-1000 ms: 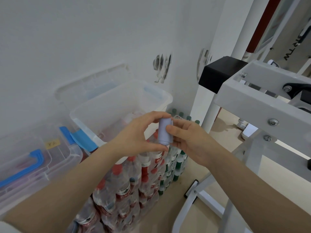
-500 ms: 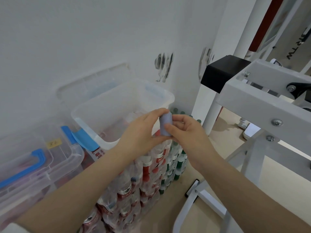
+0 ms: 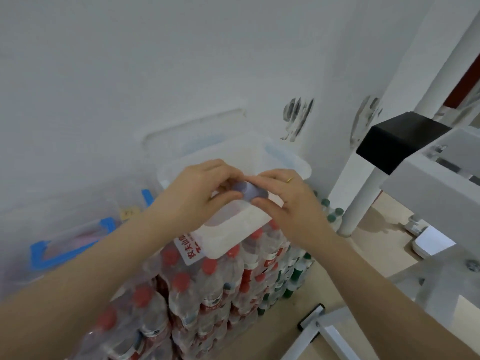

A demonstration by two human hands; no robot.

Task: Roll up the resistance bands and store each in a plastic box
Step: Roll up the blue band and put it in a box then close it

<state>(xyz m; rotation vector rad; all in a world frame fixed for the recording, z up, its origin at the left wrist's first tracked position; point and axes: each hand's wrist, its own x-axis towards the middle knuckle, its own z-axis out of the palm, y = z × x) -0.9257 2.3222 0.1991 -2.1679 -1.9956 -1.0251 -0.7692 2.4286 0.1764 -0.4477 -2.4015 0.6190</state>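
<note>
Rolled resistance band [image 3: 248, 191], pale lilac, is sitting pinched between both hands, just above the near rim of the open plastic box [image 3: 298, 165]. Left hand [image 3: 197, 193] is gripping its 9 o'clock end with curled fingers and thumb; right hand [image 3: 288, 201], ringed, is pinching the 3 o'clock end. The roll is looking tight, smooth, rubbery, a short cylinder lying sideways.

Step judged: rolling finished, storing under way. Next move is calling for lowering toward 12 o'clock into the box without letting the coil spring loose.

Box is translucent, thin-walled, resting on shrink-wrapped red-capped bottles [image 3: 207, 281]. At 9 o'clock, a second clear box with blue latches [image 3: 46, 253]. At 3 o'clock, a white metal frame [image 3: 428, 193].
</note>
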